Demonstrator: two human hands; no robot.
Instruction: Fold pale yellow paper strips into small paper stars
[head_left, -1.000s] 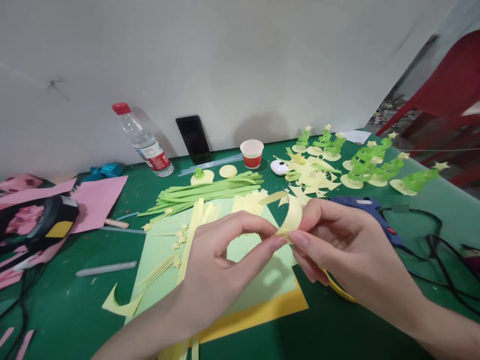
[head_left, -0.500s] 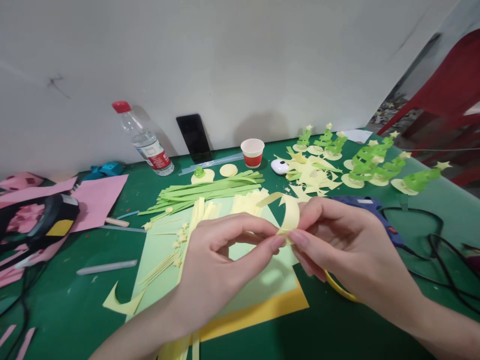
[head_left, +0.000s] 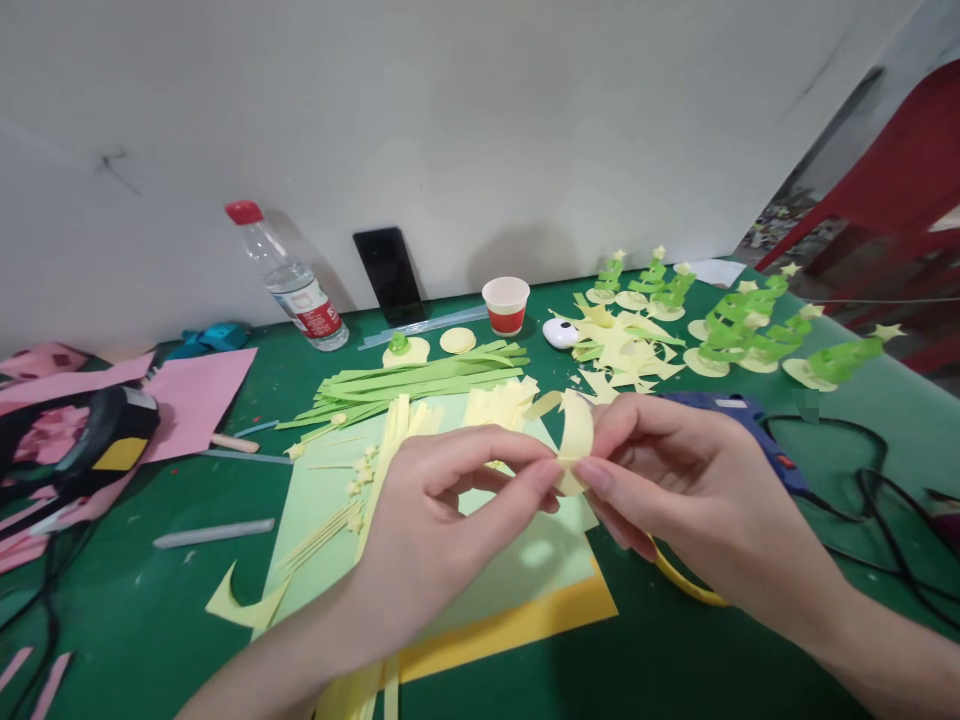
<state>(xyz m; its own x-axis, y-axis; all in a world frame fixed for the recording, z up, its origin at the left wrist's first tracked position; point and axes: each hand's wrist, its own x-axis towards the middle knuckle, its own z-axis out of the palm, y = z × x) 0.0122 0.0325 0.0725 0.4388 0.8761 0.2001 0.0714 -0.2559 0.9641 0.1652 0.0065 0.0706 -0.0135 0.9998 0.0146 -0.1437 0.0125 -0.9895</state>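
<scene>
Head camera: Two bare hands worked a pale-yellow paper strip (head_left: 577, 430) at the clock's center, the left hand (head_left: 412, 530) and the right hand (head_left: 697, 500) each pinching it between thumb and fingertips — both grips closed on the paper, the tips just beside each other. A loop of the strip arched above the pinch toward 12 o'clock, with a short end poking out below.

The step in hand looked like drawing the crossing into a flat fold or knot; the next move seemed to call for a light, even pull and a careful press, since thin paper could buckle.

From that grip outward, a mint-green sheet (head_left: 517, 560) spread beneath toward 8 o'clock, with small folded stars (head_left: 361, 478) at 9. Green strips (head_left: 420, 385) and a bottle (head_left: 296, 300) appeared at 10, a paper cup (head_left: 505, 308) at 11, yellow paper scraps (head_left: 626, 345) at 1. Star-topped green spirals (head_left: 739, 320) clustered at 2 — a blue device (head_left: 709, 402) sat nearer, partly hidden by the right hand.
</scene>
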